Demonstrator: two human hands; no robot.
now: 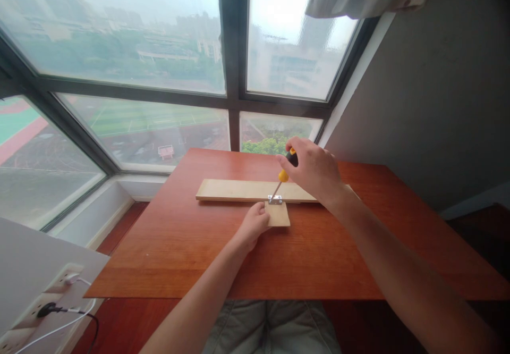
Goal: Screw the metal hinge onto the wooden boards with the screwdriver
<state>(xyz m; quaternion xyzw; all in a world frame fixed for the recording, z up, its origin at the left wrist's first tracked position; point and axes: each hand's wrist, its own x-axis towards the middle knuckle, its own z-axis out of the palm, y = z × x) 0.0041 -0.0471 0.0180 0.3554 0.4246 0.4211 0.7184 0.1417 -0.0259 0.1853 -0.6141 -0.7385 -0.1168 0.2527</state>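
My right hand (313, 165) is closed around the black and yellow handle of a screwdriver (283, 176), which slants down to the left. Its tip meets a small metal hinge (274, 200) at the front edge of a long pale wooden board (231, 189). A small square wooden piece (279, 216) extends from the hinge toward me. My left hand (256, 222) pinches the left side of that square piece, thumb on top. Any screw under the tip is too small to make out.
The boards lie on a reddish-brown wooden table (179, 258). Large windows (159, 136) stand behind it, and a grey wall (430, 93) rises at the right. At lower left, a power socket (35, 309) has plugs and cables in it.
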